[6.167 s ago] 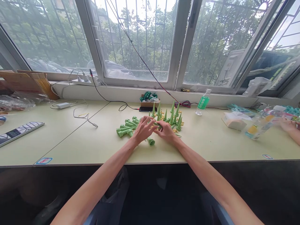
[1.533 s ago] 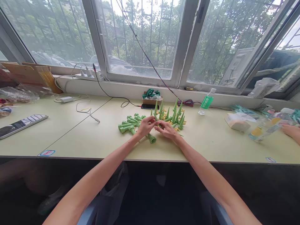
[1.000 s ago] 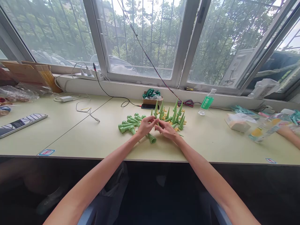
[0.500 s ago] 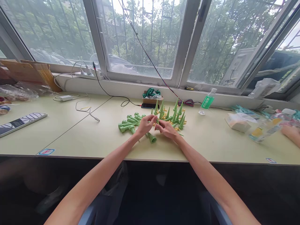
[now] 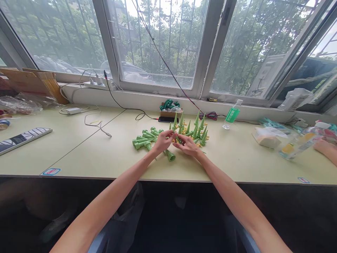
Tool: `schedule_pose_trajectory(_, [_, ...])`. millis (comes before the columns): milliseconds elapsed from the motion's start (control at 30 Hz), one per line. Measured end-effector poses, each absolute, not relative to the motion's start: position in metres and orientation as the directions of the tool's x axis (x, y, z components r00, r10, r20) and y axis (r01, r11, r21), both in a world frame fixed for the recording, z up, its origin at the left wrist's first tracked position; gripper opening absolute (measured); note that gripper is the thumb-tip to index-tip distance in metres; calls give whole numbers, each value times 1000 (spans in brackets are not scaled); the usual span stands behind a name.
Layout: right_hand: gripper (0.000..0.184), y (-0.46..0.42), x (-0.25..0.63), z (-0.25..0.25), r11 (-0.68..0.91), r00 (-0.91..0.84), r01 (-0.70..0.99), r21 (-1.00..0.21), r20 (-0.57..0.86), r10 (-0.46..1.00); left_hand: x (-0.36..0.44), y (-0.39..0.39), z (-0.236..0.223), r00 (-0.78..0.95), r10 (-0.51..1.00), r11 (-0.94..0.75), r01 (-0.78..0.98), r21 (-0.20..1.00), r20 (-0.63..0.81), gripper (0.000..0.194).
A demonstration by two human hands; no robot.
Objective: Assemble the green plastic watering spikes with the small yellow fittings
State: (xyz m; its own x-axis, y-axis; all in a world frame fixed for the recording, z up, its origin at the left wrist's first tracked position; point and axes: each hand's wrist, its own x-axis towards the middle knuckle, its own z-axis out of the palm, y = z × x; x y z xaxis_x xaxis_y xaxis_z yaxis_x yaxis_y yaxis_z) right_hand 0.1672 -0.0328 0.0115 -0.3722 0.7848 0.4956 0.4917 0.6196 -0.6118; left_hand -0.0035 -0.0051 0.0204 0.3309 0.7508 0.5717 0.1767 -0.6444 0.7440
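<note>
Near the table's middle, my left hand and my right hand meet, fingers closed around one green plastic watering spike, mostly hidden by the fingers. To the left of my hands lies a heap of green spikes on their sides, open round ends outward. One more spike lies just below my hands with its hollow end facing me. Behind and to the right, several green spikes with small yellow parts stand point up, crowded together.
A phone on a cable lies before a small box of green wrapping. Further right are a green-labelled bottle, a tissue pack and another bottle by a person's hand. White cable lies left.
Both hands stay in nearly the same place; the fingers of my right hand have shifted slightly around the spike.
</note>
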Motion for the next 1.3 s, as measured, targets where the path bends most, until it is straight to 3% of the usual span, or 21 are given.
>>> schedule_pose_trajectory(300, [45,-33,169,13,600,-364,480,-640,477,800,-3,-3,18,338,744,-648,152,747,577,33])
schedule_pose_trajectory(1300, [48,-36,171,14,565,-355,442,-696,443,823,-4,-7,23,339,747,-650,189,736,572,32])
